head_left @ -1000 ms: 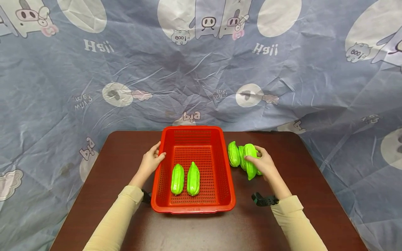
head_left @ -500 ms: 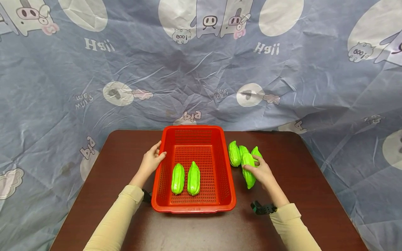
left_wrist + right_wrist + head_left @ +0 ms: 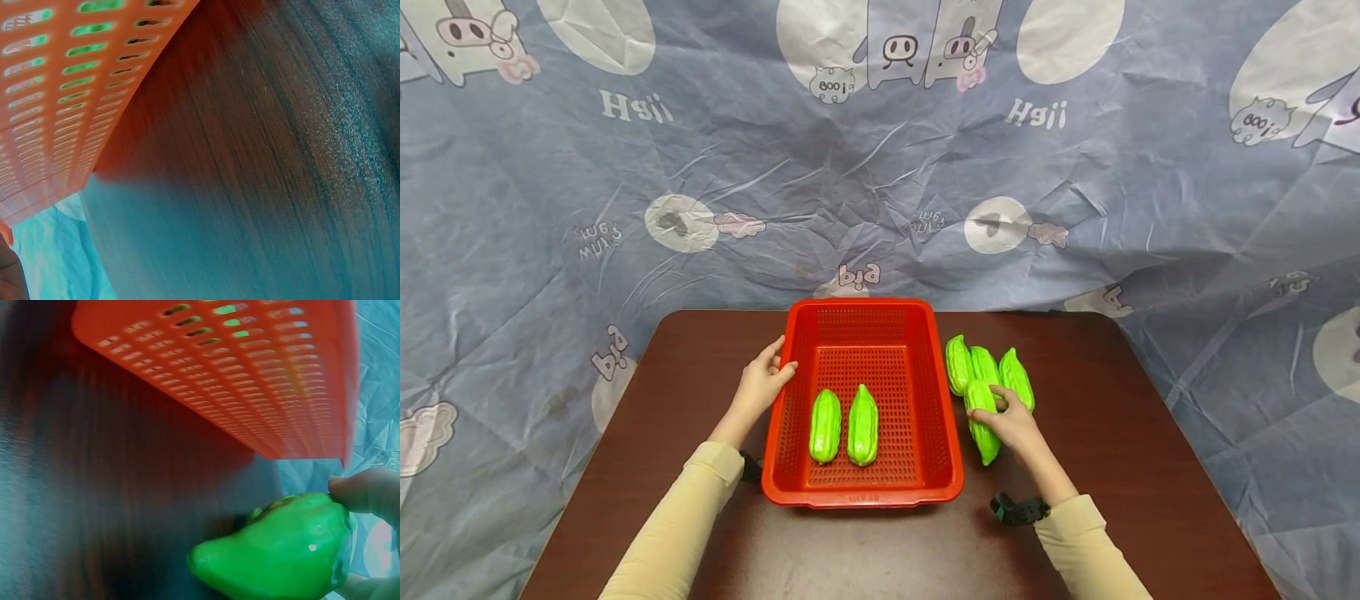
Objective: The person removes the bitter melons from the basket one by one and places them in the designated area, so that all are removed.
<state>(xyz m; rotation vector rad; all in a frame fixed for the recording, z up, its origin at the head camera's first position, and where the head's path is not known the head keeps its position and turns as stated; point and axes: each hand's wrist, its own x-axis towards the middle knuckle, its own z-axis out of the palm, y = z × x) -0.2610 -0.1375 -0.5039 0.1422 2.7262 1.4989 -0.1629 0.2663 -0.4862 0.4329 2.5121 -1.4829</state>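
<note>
With thumb and fingers, my right hand (image 3: 1021, 427) pinches a bright green, ridged bitter melon (image 3: 983, 443), right of the red basket. Its tapered end points toward me; in the right wrist view this bitter melon (image 3: 275, 550) appears close over the table, with the thumb (image 3: 359, 490) at its blunt end. My left hand (image 3: 758, 387) grips the left rim of the perforated red plastic basket (image 3: 862, 500), thumb over the edge and fingers outside. Inside the basket lie two more bitter melons, a left one (image 3: 825, 427) and a right one (image 3: 862, 427), side by side.
Three bitter melons lie beyond my right hand: one by the basket wall (image 3: 958, 365), a middle one (image 3: 984, 367) and a right one (image 3: 1017, 379). The brown table (image 3: 1120, 450) ends at a hanging blue patterned cloth (image 3: 850, 167). A dark band (image 3: 1021, 510) circles the right wrist.
My right hand has brought the held bitter melon toward me and left, away from the others, closer to the basket. The other bitter melons now show more fully. My left hand stays put.
</note>
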